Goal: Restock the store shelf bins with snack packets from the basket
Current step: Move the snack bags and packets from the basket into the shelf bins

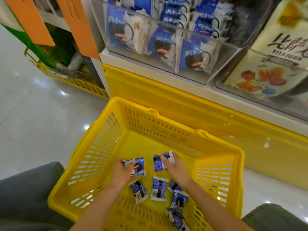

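Our left grip [122,172] and right grip [175,169] each pinch a blue-and-white foil snack packet [137,165] inside the yellow plastic basket [150,127]. We judge this the pick-up; next, lift both into the clear plastic shelf bin [166,25] ahead.

A bright yellow basket [100,155] with slotted, grid-like walls surrounds the left hand [122,170] and right hand [176,169], and the packets [159,190] in and beside them are blue and white with a dark round biscuit print. Beyond the hands, a clear bin [228,64] shows more blue-and-white packets above a yellow base [166,100]; orange panels [31,20] lie far left, a cream bag [273,60] with black script and orange shapes far right.
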The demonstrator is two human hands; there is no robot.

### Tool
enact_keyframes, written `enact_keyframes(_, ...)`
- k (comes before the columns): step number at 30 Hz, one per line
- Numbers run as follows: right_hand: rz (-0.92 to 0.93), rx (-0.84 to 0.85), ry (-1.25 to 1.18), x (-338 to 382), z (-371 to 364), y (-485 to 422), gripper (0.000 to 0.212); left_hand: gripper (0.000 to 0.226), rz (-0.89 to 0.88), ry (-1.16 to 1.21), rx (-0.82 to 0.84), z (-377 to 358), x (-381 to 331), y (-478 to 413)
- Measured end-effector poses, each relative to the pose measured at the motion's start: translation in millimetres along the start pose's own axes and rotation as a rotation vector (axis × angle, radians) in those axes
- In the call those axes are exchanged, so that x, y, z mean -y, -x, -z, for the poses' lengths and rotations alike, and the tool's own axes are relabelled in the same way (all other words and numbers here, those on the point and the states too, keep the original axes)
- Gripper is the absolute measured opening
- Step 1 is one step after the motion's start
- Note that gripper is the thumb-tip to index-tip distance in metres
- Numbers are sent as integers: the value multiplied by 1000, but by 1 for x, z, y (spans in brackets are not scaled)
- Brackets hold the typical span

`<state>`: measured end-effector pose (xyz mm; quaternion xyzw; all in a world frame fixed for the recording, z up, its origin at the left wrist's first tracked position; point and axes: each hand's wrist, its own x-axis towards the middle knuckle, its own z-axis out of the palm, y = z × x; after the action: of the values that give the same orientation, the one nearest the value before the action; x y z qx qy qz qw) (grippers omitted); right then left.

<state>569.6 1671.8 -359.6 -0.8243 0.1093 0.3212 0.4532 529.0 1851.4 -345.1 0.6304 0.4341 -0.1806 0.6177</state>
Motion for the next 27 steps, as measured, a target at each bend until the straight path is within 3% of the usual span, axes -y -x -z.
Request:
enact_keyframes(3,225,-111,20,21,-18,30,45,21,108,116,72,-6,-7,14)
enact_keyframes(7,537,-91,225,24,-41,55,38,38,252,418,244,-5,-19,27)
enact_keyframes(10,611,-20,50,24,-42,64,26,37,129,284,293,-2,-14,26)
enact_keyframes(13,489,-123,-119,13,-29,50,19,31,26,91,203,-5,-10,24)
enact_keyframes(15,315,-229,44,-8,-10,26,23,36,28,90,214,-6,-10,21)
enact_keyframes(19,-83,107,569,-76,24,-6,67,37,24,108,222,-5,-8,15)
enact_keyframes(22,-174,263,547,-100,28,-7,78,36,41,88,220,-6,-5,10)
enact_keyframes(27,-272,363,534,-108,18,-10,78,39,81,52,184,-6,-3,4)
